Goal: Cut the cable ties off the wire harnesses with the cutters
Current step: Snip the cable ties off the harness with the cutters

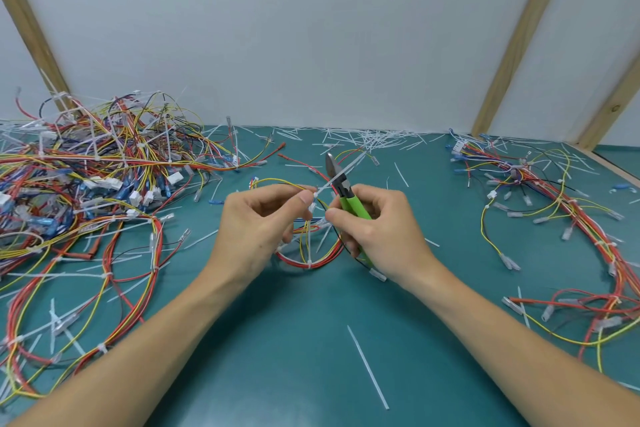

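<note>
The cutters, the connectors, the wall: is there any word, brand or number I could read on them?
None can be read.
Cutters: green handles, no visible marking.
White connectors: too small and blurred to show print.
Wall: blank.

Teal table (311, 357) — white wall (311, 28), wooden battens (519, 38).

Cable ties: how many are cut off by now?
Done: cut ties litter the mat, harnesses lie right. In hand: the left hand pinches a tie; the right hand grips the cutters. Left: the tied pile.
</note>
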A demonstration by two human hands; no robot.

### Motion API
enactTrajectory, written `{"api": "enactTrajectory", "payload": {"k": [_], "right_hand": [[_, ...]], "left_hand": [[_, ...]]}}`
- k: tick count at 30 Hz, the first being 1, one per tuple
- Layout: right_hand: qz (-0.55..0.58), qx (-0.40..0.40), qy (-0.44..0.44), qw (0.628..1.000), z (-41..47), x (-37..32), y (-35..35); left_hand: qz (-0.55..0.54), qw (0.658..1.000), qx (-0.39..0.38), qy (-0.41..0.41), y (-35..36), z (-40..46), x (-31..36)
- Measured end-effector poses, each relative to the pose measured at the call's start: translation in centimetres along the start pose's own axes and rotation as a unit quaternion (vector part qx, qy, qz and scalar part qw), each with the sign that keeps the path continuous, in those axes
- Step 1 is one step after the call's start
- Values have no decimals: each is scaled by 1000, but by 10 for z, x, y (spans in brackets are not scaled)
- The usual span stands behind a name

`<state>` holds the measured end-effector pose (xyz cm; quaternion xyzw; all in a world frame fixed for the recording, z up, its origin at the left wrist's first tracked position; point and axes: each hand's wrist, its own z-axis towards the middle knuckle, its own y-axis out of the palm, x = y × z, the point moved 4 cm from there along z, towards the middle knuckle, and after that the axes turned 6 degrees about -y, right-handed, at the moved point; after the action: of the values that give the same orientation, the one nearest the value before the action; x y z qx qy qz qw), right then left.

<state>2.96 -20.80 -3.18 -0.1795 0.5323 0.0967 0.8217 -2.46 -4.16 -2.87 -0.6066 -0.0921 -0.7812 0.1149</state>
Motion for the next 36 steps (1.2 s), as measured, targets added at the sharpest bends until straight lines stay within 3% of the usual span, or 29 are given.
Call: {"api": "enactTrajectory", "payload": {"k": [5,14,19,23,36], "right_hand": [[18,-51,31,998,-2,0,7],[43,-34,66,996,2,3,2],[-176,28,9,984,4,4,-15],[-228,30,-5,973,4,4,-20],[-45,-70,53,995,9,4,-13]], "left_hand": [[4,1000,-7,-24,-3,4,-4],[-10,999,-18,-31,-3,4,-7],[-21,998,27,-51,-8,5,-7],[-27,997,52,-54,-11,7,-7],[-29,998,40,-32,-9,5,-5]]}}
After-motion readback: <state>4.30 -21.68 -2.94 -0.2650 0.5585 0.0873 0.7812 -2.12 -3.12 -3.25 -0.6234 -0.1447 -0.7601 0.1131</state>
